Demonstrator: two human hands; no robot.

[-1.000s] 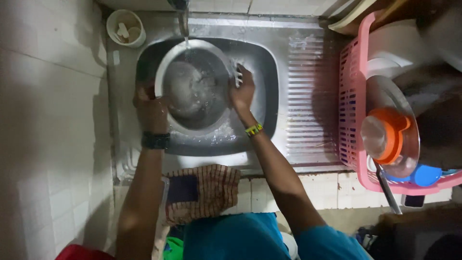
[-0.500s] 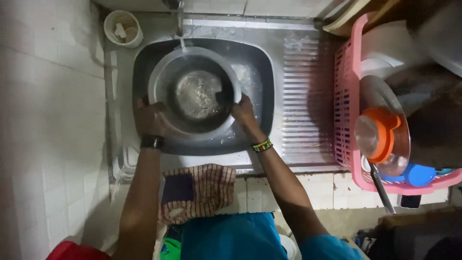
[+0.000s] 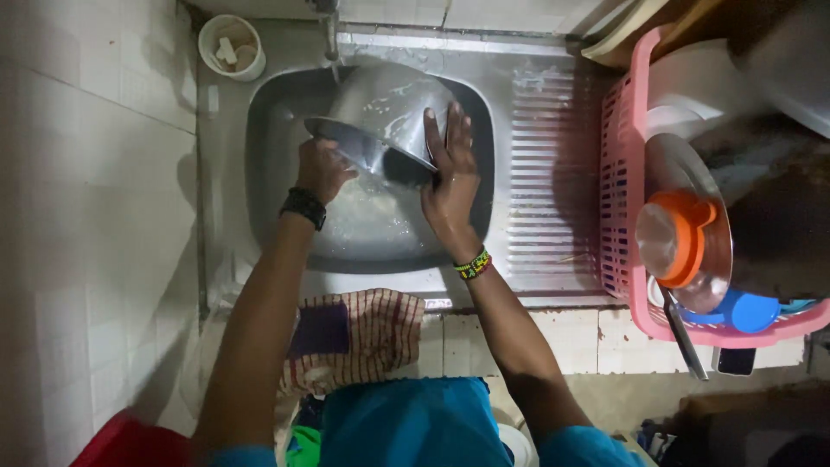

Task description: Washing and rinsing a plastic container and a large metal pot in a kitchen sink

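White tiled walls (image 3: pixel 95 216) close in a steel sink (image 3: pixel 285 233) whose ribbed draining board (image 3: pixel 545 173) runs right to a pink dish basket (image 3: pixel 618 173) holding an orange-lidded pot (image 3: pixel 679 238). A large steel bowl (image 3: pixel 389 108) sits tipped on edge over the basin, under the tap (image 3: pixel 328 30). The left hand (image 3: pixel 322 169) has its fingers curled around the bowl's lower rim; the right hand (image 3: pixel 451 177) lies flat on the bowl's outside, fingers spread. A striped cloth (image 3: pixel 363 337) drapes over the tabletop edge. A small white cup (image 3: pixel 229 45) stands at the corner.
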